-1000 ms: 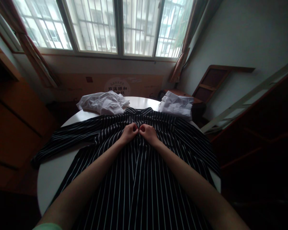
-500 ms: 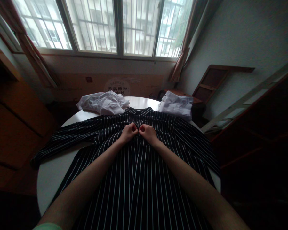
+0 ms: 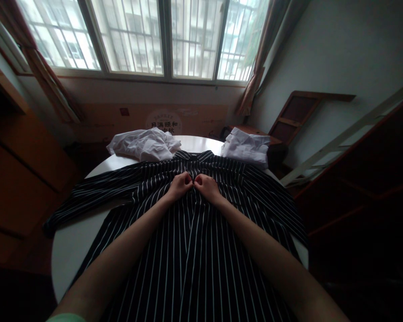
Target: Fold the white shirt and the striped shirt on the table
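Note:
A black shirt with white stripes (image 3: 168, 250) lies spread front side up, its collar at the far end and its sleeves out to both sides. Below the collar, my left hand (image 3: 181, 184) pinches the cloth at the shirt's front opening. My right hand (image 3: 206, 185) grips the opposite edge, its fingertips almost against those of the left. Between the fingertips the cloth is drawn into small folds. Whether a button is held there is too small to make out. Under the shirt is a round white table (image 3: 72, 250).
At the table's far side lie a crumpled white cloth (image 3: 144, 144) on the left and a folded white cloth (image 3: 245, 147) on the right. A barred window (image 3: 134, 40) is beyond. Orange cabinets (image 3: 20, 179) stand left; a pale ladder-like frame (image 3: 322, 154) leans at the right.

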Motion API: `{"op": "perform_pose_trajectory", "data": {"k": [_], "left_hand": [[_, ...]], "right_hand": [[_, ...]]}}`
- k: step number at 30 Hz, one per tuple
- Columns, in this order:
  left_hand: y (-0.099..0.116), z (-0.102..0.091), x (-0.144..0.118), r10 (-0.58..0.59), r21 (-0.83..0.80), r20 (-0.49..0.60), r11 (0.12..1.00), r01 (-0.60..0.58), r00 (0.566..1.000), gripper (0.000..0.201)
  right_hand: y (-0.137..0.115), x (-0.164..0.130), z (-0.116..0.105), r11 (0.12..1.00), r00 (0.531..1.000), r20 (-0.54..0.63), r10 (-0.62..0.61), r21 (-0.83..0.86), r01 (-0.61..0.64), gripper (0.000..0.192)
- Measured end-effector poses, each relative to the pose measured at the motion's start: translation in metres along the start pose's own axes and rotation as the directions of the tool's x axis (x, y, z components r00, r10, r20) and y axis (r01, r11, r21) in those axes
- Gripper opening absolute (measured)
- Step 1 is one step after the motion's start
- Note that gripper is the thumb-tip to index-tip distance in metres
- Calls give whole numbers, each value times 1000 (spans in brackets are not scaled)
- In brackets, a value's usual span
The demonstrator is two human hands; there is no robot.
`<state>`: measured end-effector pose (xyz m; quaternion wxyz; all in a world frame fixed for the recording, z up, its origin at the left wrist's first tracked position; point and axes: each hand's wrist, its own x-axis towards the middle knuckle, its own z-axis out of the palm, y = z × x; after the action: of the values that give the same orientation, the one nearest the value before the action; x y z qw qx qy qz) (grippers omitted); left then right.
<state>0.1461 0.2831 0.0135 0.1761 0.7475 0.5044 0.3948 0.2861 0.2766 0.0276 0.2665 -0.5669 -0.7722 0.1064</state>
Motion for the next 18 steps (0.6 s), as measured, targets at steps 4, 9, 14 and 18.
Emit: {"op": "perform_pose_trajectory", "data": {"k": [4, 9, 14, 18], "left_hand": [[1, 0, 0, 7, -12, -6, 1000, -7, 1000, 7], [2, -1, 0, 0, -23, -11, 1000, 0, 1000, 8], [1, -1, 0, -12, -52, -16, 999, 12, 1000, 7], [3, -1, -1, -18, -49, -28, 999, 16, 999, 7]], "right_hand": [[1, 1, 1, 1000, 1000, -9, -2, 13, 2, 7], [0, 0, 1, 1000, 1000, -25, 3, 12, -2, 5], [0, 0, 1, 1000, 1000, -23, -6, -1, 6, 5], [0, 0, 1, 1000, 999, -35, -16, 0, 16, 5]]}}
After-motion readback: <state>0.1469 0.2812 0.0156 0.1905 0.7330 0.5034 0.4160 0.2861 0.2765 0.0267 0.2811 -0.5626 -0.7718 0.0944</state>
